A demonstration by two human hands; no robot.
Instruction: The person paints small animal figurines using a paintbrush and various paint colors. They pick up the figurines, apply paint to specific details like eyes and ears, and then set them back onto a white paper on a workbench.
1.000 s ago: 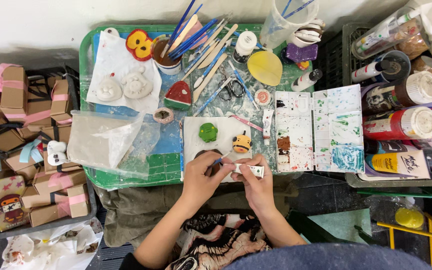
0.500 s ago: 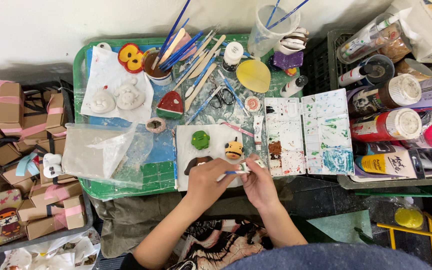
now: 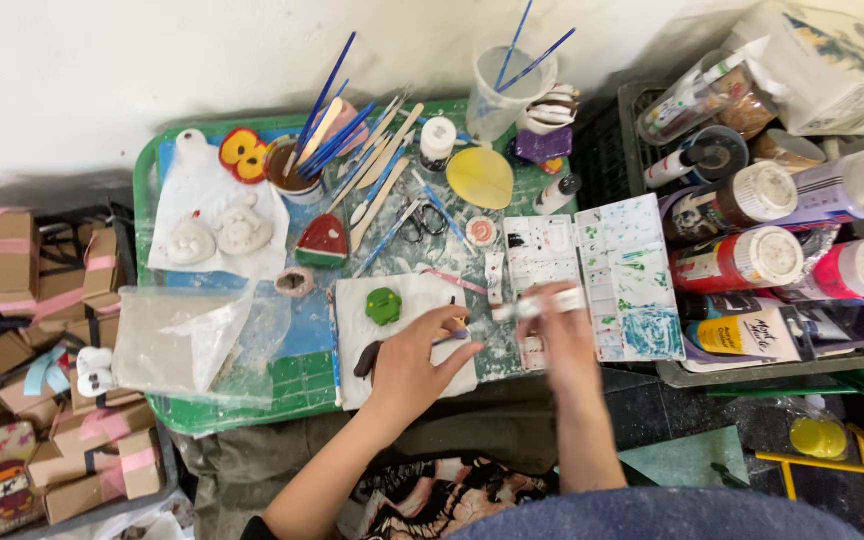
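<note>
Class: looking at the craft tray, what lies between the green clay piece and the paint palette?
In the head view, both hands: left hand and right hand holding a white tube.

One head-worn view looks straight down from fairly high over the green tray (image 3: 167,425), wall at the far edge, the person's lap nearest

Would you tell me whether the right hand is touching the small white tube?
Touching: the head view shows the right hand with its fingers wrapped around the small white tube, which sticks out on both sides.
</note>
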